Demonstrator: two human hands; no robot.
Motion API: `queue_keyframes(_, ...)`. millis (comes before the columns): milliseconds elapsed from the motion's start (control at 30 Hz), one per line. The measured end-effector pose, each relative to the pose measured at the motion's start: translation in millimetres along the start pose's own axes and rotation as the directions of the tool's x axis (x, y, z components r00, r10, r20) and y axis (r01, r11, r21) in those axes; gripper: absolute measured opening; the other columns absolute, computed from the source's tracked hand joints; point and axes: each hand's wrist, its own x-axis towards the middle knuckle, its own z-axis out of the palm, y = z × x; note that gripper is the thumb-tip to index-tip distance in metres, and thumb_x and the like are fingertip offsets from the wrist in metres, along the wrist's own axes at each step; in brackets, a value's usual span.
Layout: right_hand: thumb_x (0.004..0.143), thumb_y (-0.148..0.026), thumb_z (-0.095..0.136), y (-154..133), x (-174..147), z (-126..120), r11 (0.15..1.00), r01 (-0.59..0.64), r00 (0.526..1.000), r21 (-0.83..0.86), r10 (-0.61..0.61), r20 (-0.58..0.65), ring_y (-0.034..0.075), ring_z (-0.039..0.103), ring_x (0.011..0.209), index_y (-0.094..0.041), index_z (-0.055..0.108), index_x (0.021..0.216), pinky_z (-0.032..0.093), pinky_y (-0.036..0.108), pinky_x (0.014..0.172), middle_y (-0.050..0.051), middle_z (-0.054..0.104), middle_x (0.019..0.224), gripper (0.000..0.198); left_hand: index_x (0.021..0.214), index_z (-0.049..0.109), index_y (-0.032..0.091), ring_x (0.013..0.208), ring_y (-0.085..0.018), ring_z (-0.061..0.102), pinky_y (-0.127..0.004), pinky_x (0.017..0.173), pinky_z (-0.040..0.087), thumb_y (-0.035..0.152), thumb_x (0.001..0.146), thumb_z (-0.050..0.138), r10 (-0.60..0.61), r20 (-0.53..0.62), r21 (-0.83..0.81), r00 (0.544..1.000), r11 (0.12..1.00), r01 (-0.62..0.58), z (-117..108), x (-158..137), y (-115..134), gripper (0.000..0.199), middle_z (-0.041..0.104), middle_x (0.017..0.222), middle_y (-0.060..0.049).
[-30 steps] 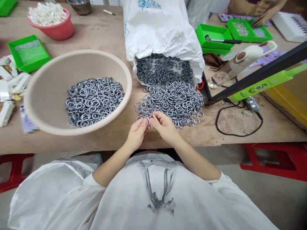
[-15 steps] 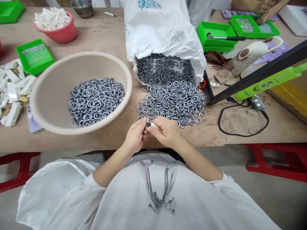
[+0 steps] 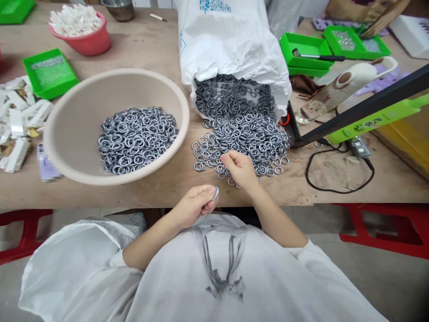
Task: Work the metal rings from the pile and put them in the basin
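My left hand (image 3: 196, 203) is closed near the front edge of the table. Between its thumb and fingers is a grey metal-coloured ring (image 3: 216, 193), its rim standing out past the thumb tip. Farther up and to the right, my right hand (image 3: 239, 169) is curled shut at the near side of a heap of the same rings (image 3: 248, 134); what its fingers hold is hidden. That heap spills from the mouth of a white sack (image 3: 231, 44) lying on the table. Left of the hands, a large beige basin (image 3: 72, 116) holds many more rings.
White plastic pieces (image 3: 18, 120) lie at the far left beside a green tray (image 3: 50, 74). A red bowl (image 3: 97, 40) stands behind. On the right are a black bar (image 3: 355, 109), a bottle (image 3: 335, 89), a cable (image 3: 306, 172) and green trays (image 3: 304, 44). Another person's hand (image 3: 378, 27) works at top right.
My hands were together around a small black and cream object, which no longer shows. They have separated: the right moved forward to the ring heap, the left slightly nearer me, with a ring now visible.
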Motion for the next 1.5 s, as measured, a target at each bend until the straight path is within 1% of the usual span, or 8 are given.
queue_keyframes(167, 0.092, -0.05, 0.056, -9, 7, 17, 0.957, 0.068, 0.986, -0.28, -0.023, 0.162, 0.016, 0.058, 0.074, -0.022, 0.066, 0.091, 0.035, 0.026, 0.064, 0.001, 0.068, 0.084, 0.03, 0.071, 0.063, 0.012, 0.044, -0.004, 0.037, -0.02, 0.042, 0.025, 0.046, 0.079, 0.071, 0.086, -0.239, 0.046, 0.967, 0.996, -0.077, -26, -8, -2, 0.035, 0.053, 0.062, 0.001)
queue_keyframes(367, 0.094, -0.034, 0.054, -21, 20, 44, 0.765, 0.192, 0.943, -0.615, 0.031, 0.332, 0.022, 0.064, 0.088, -0.02, 0.068, 0.102, 0.037, 0.029, 0.065, 0.01, 0.068, 0.106, 0.022, 0.101, 0.068, 0.016, 0.046, -0.004, 0.04, -0.017, 0.041, 0.025, 0.029, 0.072, 0.074, 0.132, -0.414, 0.053, 0.901, 0.991, -0.121, -52, -15, 5, 0.032, 0.065, 0.075, -0.001)
queue_keyframes(467, 0.093, -0.038, 0.057, -13, 26, 38, 0.852, 0.105, 0.973, -0.513, 0.018, 0.231, 0.02, 0.061, 0.084, -0.019, 0.069, 0.09, 0.036, 0.029, 0.066, 0.008, 0.067, 0.097, 0.022, 0.086, 0.067, 0.014, 0.049, -0.006, 0.042, -0.017, 0.04, 0.026, 0.034, 0.071, 0.073, 0.151, -0.454, 0.039, 0.878, 0.988, -0.15, -54, -12, 5, 0.026, 0.063, 0.074, -0.002)
queue_keyframes(600, 0.089, -0.051, 0.058, -9, 20, 21, 0.998, -0.056, 0.975, 0.006, 0.054, 0.217, 0.013, 0.047, 0.062, -0.018, 0.06, 0.073, 0.032, 0.026, 0.06, -0.001, 0.055, 0.067, 0.037, 0.085, 0.066, 0.016, 0.049, -0.006, 0.036, -0.018, 0.041, 0.023, 0.043, 0.074, 0.075, 0.286, -0.457, 0.206, 0.842, 0.955, -0.213, -47, 2, 2, 0.031, 0.057, 0.07, 0.001)
queue_keyframes(800, 0.082, -0.065, 0.059, -22, -4, 14, 0.855, -0.204, 0.953, 0.477, 0.062, 0.296, 0.011, 0.043, 0.061, -0.019, 0.052, 0.069, 0.036, 0.025, 0.061, -0.004, 0.049, 0.064, 0.048, 0.07, 0.062, 0.016, 0.062, -0.01, 0.043, -0.02, 0.05, 0.033, 0.056, 0.075, 0.072, 0.35, -0.268, 0.357, 0.897, 0.901, -0.245, -20, 22, -7, 0.042, 0.052, 0.066, 0.0)
queue_keyframes(1000, 0.078, -0.067, 0.064, -23, -11, 10, 0.867, -0.155, 0.974, 0.473, 0.054, 0.221, 0.011, 0.046, 0.062, -0.02, 0.053, 0.074, 0.037, 0.025, 0.062, -0.003, 0.053, 0.066, 0.048, 0.066, 0.05, 0.017, 0.044, -0.004, 0.026, -0.017, 0.039, 0.019, 0.059, 0.071, 0.074, 0.19, -0.25, 0.106, 0.949, 0.98, -0.169, -1, 24, -8, 0.049, 0.036, 0.056, 0.006)
queue_keyframes(1267, 0.092, -0.067, 0.042, -24, -23, 3, 0.976, 0.185, 0.965, 0.113, -0.202, 0.168, 0.012, 0.041, 0.061, -0.02, 0.047, 0.064, 0.029, 0.028, 0.06, -0.002, 0.046, 0.063, 0.054, 0.065, 0.042, 0.018, 0.042, -0.003, 0.026, -0.015, 0.038, 0.022, 0.055, 0.071, 0.075, 0.174, -0.278, 0.025, 0.945, 0.984, -0.174, 3, 15, 2, 0.049, 0.034, 0.054, 0.008)
queue_keyframes(1500, 0.094, -0.06, 0.043, -29, -27, 4, 0.972, 0.235, 0.956, -0.005, -0.23, 0.182, 0.012, 0.039, 0.059, -0.021, 0.041, 0.062, 0.026, 0.028, 0.058, -0.002, 0.041, 0.061, 0.051, 0.066, 0.045, 0.018, 0.041, -0.003, 0.024, -0.016, 0.039, 0.02, 0.055, 0.07, 0.075, 0.158, -0.259, 0.026, 0.953, 0.987, -0.157, -2, 14, 0, 0.048, 0.034, 0.053, 0.008)
